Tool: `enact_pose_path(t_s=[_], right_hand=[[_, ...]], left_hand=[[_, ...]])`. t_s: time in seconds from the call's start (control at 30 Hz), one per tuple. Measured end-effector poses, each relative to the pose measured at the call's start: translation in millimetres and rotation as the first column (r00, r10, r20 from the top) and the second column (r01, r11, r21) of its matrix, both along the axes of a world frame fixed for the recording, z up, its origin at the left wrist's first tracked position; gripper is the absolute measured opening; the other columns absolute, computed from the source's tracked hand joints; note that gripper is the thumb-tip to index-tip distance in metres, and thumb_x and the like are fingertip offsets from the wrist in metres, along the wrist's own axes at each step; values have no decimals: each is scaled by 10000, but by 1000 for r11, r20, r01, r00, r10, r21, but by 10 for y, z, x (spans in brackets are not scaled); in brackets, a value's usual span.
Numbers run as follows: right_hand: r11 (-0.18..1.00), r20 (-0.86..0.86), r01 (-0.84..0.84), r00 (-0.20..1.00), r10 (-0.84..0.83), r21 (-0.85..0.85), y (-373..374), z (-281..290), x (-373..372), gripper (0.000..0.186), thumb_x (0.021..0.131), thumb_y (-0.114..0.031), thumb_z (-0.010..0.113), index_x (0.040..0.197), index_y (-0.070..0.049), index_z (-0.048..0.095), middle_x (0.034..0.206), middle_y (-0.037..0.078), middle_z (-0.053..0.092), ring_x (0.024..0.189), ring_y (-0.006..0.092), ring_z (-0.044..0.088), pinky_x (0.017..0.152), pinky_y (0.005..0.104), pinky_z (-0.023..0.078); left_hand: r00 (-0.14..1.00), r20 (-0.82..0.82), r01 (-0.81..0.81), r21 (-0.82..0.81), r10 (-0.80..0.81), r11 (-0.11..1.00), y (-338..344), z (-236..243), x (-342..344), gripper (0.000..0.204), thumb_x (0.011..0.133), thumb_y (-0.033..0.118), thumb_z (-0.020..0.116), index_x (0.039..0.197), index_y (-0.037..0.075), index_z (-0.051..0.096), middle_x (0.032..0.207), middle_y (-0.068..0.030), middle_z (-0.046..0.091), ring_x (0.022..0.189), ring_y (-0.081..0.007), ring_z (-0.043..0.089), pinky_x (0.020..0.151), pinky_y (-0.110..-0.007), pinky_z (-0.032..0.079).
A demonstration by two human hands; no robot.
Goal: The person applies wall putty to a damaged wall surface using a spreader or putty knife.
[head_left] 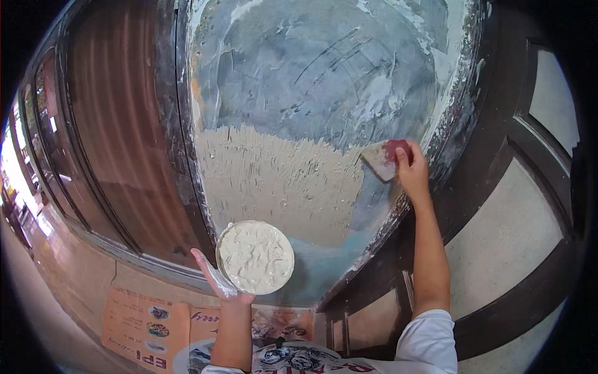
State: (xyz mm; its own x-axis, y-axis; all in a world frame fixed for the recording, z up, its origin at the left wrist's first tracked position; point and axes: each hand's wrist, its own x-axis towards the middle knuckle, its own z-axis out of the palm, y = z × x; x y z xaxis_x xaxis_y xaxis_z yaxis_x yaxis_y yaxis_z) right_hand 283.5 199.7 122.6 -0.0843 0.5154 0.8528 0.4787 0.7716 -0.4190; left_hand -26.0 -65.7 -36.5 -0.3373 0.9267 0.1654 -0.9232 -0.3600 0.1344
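A round tub of off-white putty [255, 257], its surface lumpy, rests on my left hand [219, 282]. That hand's thumb side shows along the tub's left edge, with white smears on the skin; its other fingers are hidden beneath. In my right hand [412, 173] is a flat putty scraper [379, 163], red at the gripped end and coated pale elsewhere. The scraper lies at the right edge of a beige putty layer [274, 181] on the wall panel. Above that layer, the panel [311, 75] is blue-grey with dark scratches and white patches.
Dark wooden frames border the panel; a panelled door [511, 218] stands on the right. Reddish-brown wood and glass panels [115, 118] stretch along the left. Printed orange sheets [144, 327] lie on the floor below, beside pale tiles [68, 268].
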Motion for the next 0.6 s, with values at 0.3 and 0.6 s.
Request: enact_pose_path(t_s=[0.3,0.6], right_hand=[[998,-19,60,998,-60,20,-85,117,12,214,986,-195,649,1074,0,639,927,207,699,857,350,694,781,392,528],[993,285,120,951,-119,13,-95,-77,-41,210,982,-213,635,1118,-53,629,1049,198,686,974,457,636,801,462,516]], left_hand=[[1000,-11,12,3,-12,1000,81,-60,80,1042,830,897,436,1463,71,496,1516,-179,482,1361,-390,500,1108,-569,441],[997,75,6,-43,-2,999,128,56,175,1010,858,867,433,1493,83,482,1557,-201,439,1365,-421,489,1084,-630,434]])
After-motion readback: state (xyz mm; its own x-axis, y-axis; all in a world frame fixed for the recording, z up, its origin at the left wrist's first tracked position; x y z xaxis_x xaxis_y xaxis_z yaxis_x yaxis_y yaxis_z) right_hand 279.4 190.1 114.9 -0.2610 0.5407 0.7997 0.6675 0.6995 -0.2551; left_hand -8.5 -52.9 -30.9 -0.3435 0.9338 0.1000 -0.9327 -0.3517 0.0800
